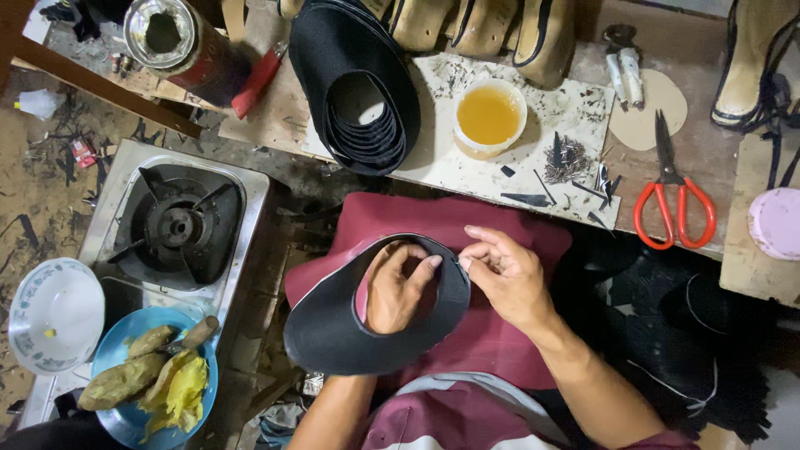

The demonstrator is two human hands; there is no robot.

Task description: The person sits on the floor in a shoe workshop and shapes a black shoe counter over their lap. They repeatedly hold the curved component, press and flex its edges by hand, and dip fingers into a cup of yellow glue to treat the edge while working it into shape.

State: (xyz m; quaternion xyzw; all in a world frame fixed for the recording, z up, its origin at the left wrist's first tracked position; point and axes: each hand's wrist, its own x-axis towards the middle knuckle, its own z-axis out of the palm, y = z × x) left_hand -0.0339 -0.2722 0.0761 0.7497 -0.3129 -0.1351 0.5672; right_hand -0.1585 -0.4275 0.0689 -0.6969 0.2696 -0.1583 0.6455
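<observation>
A dark curved shoe-upper piece (333,333), shaped like an open ring, rests over a maroon cloth (500,333) on my lap. My left hand (398,287) reaches through its opening, fingers curled on the inner edge. At the piece's upper right edge my right hand (504,273) pinches the rim between thumb and fingertips, almost touching the left fingertips.
A stack of similar dark pieces (358,92) lies on a white board (575,108) with a cup of yellow glue (489,117) and small nails (568,158). Red-handled scissors (673,196) sit at the right. A gas stove (177,223) and a blue plate of food (112,425) stand at the left.
</observation>
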